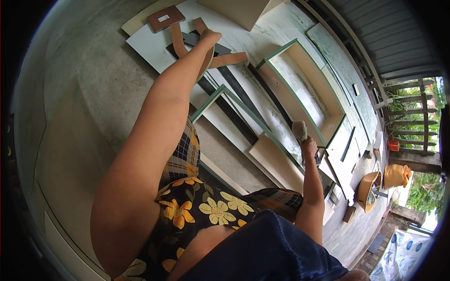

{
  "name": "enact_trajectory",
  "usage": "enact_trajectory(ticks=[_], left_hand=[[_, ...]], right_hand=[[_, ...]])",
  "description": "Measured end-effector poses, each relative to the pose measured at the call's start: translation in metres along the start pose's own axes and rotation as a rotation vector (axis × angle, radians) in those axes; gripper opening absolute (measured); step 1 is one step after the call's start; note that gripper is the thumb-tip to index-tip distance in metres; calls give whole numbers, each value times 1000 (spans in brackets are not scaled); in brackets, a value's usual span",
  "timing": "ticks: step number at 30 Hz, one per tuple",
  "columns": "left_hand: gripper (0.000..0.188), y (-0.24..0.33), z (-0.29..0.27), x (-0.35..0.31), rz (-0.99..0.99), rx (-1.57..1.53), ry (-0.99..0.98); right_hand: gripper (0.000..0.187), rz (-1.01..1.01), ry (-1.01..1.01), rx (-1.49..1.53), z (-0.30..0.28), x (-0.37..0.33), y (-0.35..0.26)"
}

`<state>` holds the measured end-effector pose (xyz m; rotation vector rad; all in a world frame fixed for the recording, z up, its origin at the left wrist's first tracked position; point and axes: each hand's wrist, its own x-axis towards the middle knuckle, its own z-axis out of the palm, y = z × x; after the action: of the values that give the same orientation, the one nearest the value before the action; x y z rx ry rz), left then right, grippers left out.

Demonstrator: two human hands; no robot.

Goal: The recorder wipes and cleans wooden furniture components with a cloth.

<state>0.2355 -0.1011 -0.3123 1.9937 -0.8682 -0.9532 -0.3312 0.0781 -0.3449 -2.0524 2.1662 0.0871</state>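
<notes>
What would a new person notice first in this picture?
The left hand reaches far forward and rests on curved brown wooden pieces at the top. The right hand, at centre right, grips a grey lump against a green-edged wooden frame lying on the concrete floor.

Grey crumpled rag point(299, 129) bunched in right hand, over green-edged cream cabinet frame point(307, 89) lying flat.
</notes>
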Motion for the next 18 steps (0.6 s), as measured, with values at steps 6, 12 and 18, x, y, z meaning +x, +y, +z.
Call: enact_trajectory(ticks=[6, 12, 18], left_hand=[[29, -2, 1, -8, 46, 89, 29], [26, -9, -9, -4, 67, 230, -25], [34, -34, -61, 11, 344, 728, -99]], right_hand=[[33, 83, 10, -59, 18, 16, 13], [34, 88, 68, -58, 21, 28, 7], [33, 150, 154, 50, 6, 32, -13]])
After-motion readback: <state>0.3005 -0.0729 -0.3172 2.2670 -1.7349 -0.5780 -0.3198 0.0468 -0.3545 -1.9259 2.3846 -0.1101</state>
